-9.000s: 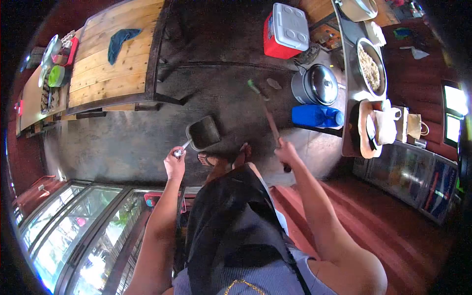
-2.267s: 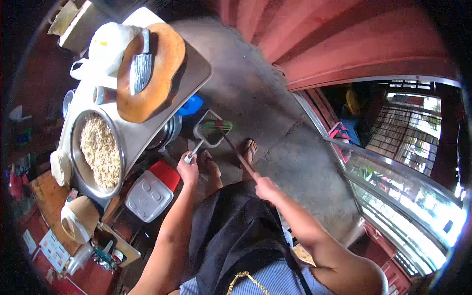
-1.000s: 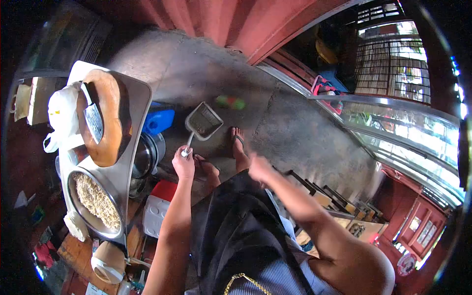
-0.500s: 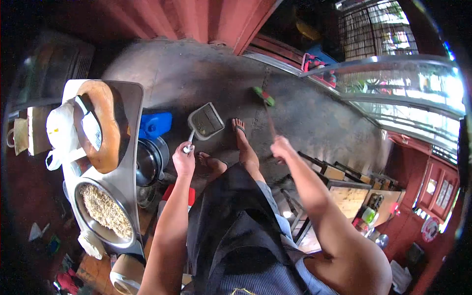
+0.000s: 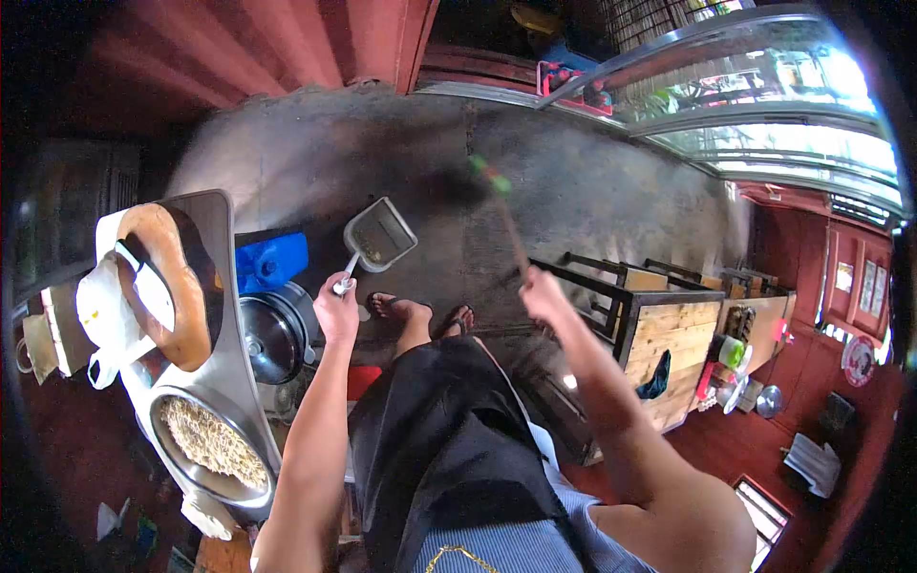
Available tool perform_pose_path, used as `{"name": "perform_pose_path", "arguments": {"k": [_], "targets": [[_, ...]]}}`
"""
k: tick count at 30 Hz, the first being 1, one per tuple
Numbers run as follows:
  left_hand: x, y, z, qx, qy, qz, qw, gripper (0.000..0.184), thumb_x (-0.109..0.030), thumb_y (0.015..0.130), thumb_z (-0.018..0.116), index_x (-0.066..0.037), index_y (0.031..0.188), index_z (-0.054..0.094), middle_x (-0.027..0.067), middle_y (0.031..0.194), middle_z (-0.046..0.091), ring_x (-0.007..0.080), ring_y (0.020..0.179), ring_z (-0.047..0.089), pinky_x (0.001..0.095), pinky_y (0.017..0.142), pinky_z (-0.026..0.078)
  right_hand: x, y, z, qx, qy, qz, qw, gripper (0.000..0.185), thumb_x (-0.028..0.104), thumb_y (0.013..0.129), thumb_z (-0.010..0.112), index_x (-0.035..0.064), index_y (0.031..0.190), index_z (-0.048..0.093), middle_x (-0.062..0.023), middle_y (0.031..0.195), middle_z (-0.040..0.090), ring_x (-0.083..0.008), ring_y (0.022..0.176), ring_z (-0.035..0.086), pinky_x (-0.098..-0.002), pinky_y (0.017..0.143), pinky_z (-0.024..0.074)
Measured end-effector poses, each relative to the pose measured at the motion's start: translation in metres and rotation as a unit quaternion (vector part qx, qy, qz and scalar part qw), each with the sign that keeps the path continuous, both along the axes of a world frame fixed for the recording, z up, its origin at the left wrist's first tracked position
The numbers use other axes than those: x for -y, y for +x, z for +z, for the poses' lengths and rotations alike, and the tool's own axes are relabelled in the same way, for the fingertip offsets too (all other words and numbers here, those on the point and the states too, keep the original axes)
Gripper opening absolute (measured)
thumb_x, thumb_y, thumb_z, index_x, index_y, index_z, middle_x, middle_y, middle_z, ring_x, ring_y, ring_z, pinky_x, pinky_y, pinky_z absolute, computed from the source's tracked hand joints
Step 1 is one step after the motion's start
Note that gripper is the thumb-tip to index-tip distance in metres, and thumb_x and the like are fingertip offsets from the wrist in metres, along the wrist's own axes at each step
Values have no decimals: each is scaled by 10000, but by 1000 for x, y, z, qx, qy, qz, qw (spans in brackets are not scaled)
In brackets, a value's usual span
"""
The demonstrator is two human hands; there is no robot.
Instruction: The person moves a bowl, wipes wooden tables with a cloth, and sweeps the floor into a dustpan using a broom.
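Note:
My left hand (image 5: pixel 337 304) is closed on the pale handle of a grey dustpan (image 5: pixel 381 235). The dustpan is near the floor in front of my feet, with small bits of debris in its pan. My right hand (image 5: pixel 544 296) grips the brown stick of a broom (image 5: pixel 511 226). The green and red broom head (image 5: pixel 490 175) is over the floor, up and to the right of the dustpan and apart from it, slightly blurred.
At left a table (image 5: pixel 218 229) holds a cutting board (image 5: pixel 177 286) with a knife and a bowl of pale strands (image 5: pixel 210 441). Beside it are a blue container (image 5: pixel 272 261) and a pot (image 5: pixel 272 334). Wooden tables (image 5: pixel 669 334) stand right; glass panels (image 5: pixel 745 91) upper right.
The view has turned, bringing more of the wooden tables into sight. The broom head has gone from beside the dustpan to farther out on the floor. Both hands keep their holds.

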State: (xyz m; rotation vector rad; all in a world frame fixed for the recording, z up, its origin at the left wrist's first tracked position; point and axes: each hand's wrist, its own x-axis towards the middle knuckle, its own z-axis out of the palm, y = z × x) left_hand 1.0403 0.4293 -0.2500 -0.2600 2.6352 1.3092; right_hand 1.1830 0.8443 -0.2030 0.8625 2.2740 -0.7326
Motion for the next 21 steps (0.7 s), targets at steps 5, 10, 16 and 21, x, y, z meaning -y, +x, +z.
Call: {"name": "perform_pose_path", "arguments": {"k": [5, 10, 16, 21], "targets": [[-25, 11, -11, 1, -15, -45, 999, 206, -110, 928, 813, -28, 1114, 784, 152, 976, 802, 203, 918, 781, 355, 854, 582, -114, -22, -120, 108, 14, 109, 988, 192, 217, 812, 765, 26, 805, 784, -203, 839, 773, -356, 880, 772, -489, 775, 615], [-36, 24, -27, -8, -24, -58, 998, 209, -113, 927, 809, -38, 1121, 783, 151, 984, 806, 219, 909, 784, 359, 845, 588, 62, 65, -51, -22, 1, 100, 995, 301, 163, 916, 653, -58, 1119, 671, -310, 951, 730, -476, 935, 740, -542, 789, 605], [-37, 36, -14, -20, -10, -67, 998, 191, -99, 911, 801, -39, 1090, 777, 183, 1014, 788, 347, 935, 774, 428, 845, 592, 111, 140, -10, 17, -197, 46, 979, 451, 136, 954, 665, -1, 1376, 586, -324, 1128, 727, -499, 1072, 717, -557, 889, 572], [-44, 50, -2, -13, -1, -91, 996, 196, -92, 904, 806, -32, 1088, 775, 181, 1049, 789, 336, 970, 773, 407, 878, 590, 40, 131, 15, -41, -59, -14, 997, 390, 164, 931, 713, -20, 1254, 594, -317, 947, 742, -507, 1005, 730, -560, 826, 579]]}}
